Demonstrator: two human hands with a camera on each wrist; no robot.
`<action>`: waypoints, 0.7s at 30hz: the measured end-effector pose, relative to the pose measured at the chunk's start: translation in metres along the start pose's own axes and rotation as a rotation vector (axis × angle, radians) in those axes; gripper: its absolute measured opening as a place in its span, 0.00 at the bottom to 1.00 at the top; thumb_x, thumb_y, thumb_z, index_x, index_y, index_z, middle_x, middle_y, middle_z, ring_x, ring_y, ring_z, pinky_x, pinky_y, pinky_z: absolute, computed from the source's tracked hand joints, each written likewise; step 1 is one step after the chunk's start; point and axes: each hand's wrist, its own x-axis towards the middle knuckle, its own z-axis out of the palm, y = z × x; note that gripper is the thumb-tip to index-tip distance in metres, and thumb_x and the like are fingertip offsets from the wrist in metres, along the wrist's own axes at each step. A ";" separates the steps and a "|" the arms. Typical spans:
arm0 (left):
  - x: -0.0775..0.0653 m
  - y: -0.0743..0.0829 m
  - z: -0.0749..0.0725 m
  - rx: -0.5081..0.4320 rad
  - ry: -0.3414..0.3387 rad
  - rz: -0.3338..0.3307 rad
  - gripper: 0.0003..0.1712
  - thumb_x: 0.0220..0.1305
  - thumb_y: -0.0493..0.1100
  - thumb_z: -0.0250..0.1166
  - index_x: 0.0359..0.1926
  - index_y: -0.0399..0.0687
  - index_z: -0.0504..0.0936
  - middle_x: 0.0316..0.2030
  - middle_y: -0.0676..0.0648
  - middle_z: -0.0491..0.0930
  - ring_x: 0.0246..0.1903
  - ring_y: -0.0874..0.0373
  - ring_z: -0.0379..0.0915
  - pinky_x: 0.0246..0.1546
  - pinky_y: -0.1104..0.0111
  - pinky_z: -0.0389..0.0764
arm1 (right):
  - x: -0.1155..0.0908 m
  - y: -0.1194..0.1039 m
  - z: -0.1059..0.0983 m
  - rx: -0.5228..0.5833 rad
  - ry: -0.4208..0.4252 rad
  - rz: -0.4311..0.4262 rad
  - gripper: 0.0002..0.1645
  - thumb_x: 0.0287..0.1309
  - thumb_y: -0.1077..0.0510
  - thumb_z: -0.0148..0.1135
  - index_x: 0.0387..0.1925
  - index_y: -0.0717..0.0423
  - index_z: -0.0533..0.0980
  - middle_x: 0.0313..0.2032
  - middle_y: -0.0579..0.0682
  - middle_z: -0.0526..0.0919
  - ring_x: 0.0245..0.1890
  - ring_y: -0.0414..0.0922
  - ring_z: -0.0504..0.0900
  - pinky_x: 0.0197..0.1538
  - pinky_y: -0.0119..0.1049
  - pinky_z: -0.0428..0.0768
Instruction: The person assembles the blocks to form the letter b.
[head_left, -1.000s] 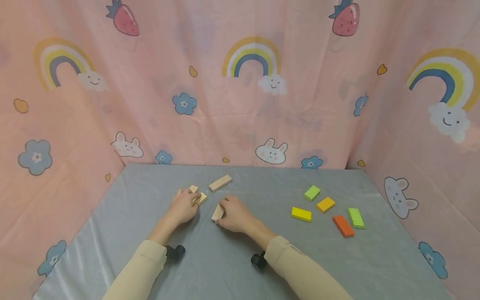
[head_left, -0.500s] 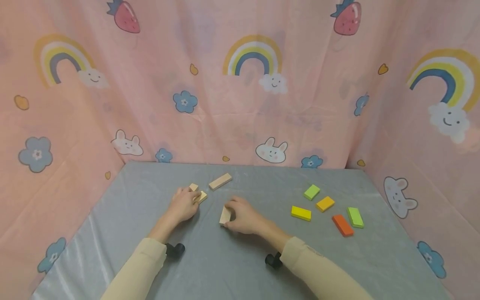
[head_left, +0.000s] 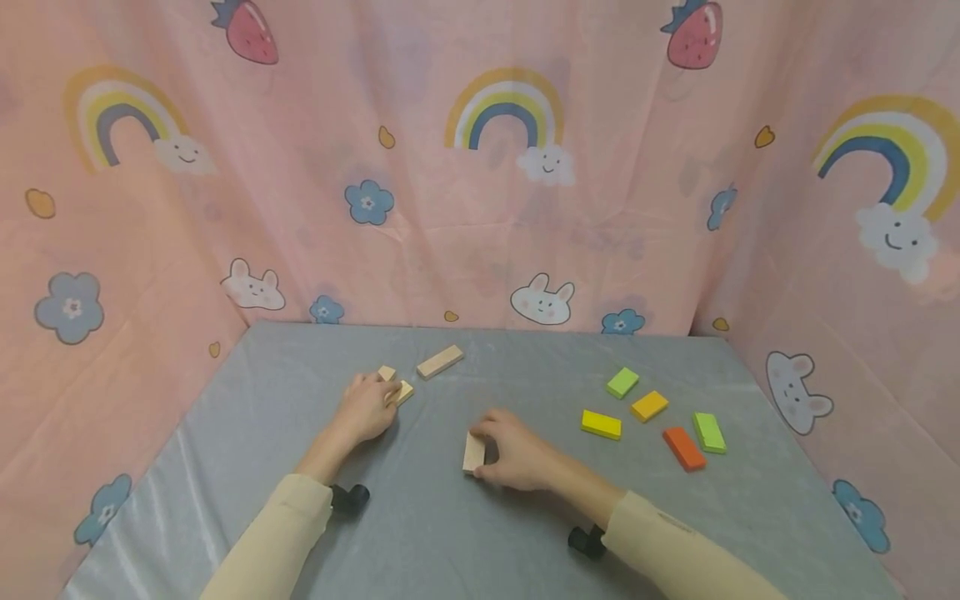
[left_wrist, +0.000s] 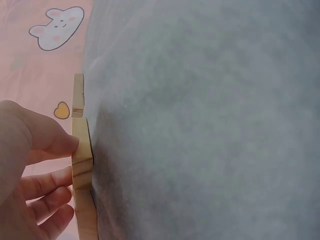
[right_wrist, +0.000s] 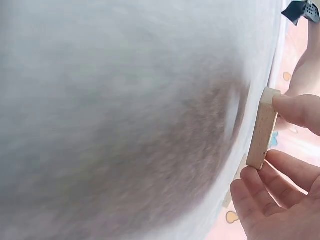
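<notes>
Between thumb and fingertips, my right hand (head_left: 521, 457) pinches a plain pale wooden block (head_left: 474, 452). The right wrist view shows the thumb at one end of this block (right_wrist: 262, 130) and fingers at the other, with a shadow on the cloth beside it. Farther left, my left hand (head_left: 365, 408) pinches another wooden block (head_left: 403, 393), partly hidden under the fingers. A further wooden block (head_left: 386, 372) pokes out just behind that hand. In the left wrist view, the thumb lies against the pinched block (left_wrist: 82, 150).
One more plain wooden block (head_left: 440, 362) lies near the back of the grey cloth-covered table (head_left: 427, 533). To the right are scattered coloured blocks: yellow (head_left: 602, 425), orange (head_left: 649, 406), red-orange (head_left: 684, 449) and two green, one being this green block (head_left: 709, 432). A pink patterned curtain (head_left: 420, 267) surrounds the table.
My right hand has moved right and toward the front, carrying its wooden block away from the left hand. The left hand stays in place on its block.
</notes>
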 end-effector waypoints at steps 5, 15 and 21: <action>0.000 0.001 -0.001 -0.011 -0.004 0.001 0.22 0.65 0.38 0.63 0.59 0.39 0.83 0.51 0.37 0.80 0.49 0.43 0.70 0.49 0.50 0.73 | -0.014 0.006 0.000 -0.006 -0.007 0.012 0.32 0.57 0.54 0.75 0.61 0.61 0.77 0.58 0.51 0.76 0.59 0.49 0.74 0.62 0.49 0.76; 0.000 0.008 -0.002 -0.012 -0.022 -0.031 0.23 0.65 0.43 0.66 0.58 0.38 0.83 0.51 0.38 0.80 0.47 0.44 0.70 0.46 0.52 0.70 | -0.031 0.012 -0.001 0.001 -0.050 0.046 0.31 0.56 0.53 0.75 0.60 0.59 0.79 0.56 0.49 0.78 0.57 0.48 0.75 0.60 0.50 0.76; -0.002 0.015 -0.003 -0.041 -0.032 -0.033 0.17 0.64 0.46 0.69 0.48 0.39 0.86 0.36 0.45 0.77 0.37 0.50 0.68 0.37 0.58 0.65 | -0.034 0.015 0.002 -0.006 -0.058 0.049 0.31 0.57 0.53 0.74 0.60 0.59 0.78 0.55 0.48 0.78 0.56 0.47 0.76 0.59 0.49 0.76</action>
